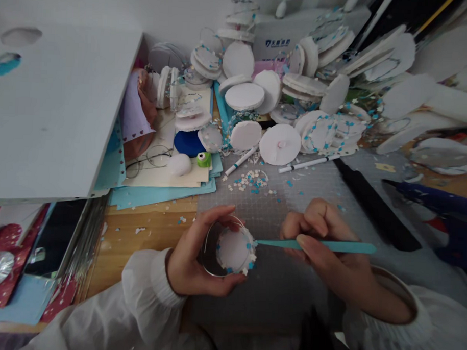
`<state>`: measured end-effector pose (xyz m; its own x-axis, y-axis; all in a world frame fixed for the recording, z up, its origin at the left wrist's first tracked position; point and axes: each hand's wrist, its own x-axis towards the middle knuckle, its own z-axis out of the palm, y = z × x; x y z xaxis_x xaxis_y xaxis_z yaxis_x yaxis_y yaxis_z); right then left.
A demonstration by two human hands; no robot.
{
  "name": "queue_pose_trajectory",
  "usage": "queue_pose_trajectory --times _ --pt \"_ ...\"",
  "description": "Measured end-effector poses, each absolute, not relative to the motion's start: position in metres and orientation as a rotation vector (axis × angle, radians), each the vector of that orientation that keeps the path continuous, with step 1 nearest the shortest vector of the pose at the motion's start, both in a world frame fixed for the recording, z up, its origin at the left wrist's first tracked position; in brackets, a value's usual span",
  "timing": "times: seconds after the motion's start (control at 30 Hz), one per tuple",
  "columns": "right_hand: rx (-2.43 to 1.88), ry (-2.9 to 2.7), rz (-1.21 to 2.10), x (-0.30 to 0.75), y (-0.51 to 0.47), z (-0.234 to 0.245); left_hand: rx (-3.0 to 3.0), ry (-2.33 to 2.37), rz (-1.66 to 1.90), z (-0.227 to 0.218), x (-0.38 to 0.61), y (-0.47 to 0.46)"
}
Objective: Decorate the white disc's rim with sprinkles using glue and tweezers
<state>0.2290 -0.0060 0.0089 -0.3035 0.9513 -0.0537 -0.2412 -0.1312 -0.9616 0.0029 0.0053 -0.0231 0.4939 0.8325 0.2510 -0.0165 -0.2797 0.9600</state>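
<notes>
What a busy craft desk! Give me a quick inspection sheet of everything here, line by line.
Surface: grey gridded cutting mat on a wooden table.
Job's things: white foam disc in a metal ring, rim dotted with blue and white paper flowers; teal tweezers, tip touching the rim.
Clutter: heap of foam discs, loose paper flowers, green punch, white pens, blue glue gun, coloured paper, white board.
Grippers: left hand holds the disc; right hand holds the tweezers.
Cables: nothing seen.
Surroundings: white wall; white box behind.
</notes>
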Motion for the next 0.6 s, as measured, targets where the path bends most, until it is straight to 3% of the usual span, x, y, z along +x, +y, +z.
queue_pose_trajectory --times 0.6 --pt "-1.004 -1.391 1.436 0.227 -0.0062 0.0172 1.653 0.714 0.995 -0.0214 0.0042 0.0055"
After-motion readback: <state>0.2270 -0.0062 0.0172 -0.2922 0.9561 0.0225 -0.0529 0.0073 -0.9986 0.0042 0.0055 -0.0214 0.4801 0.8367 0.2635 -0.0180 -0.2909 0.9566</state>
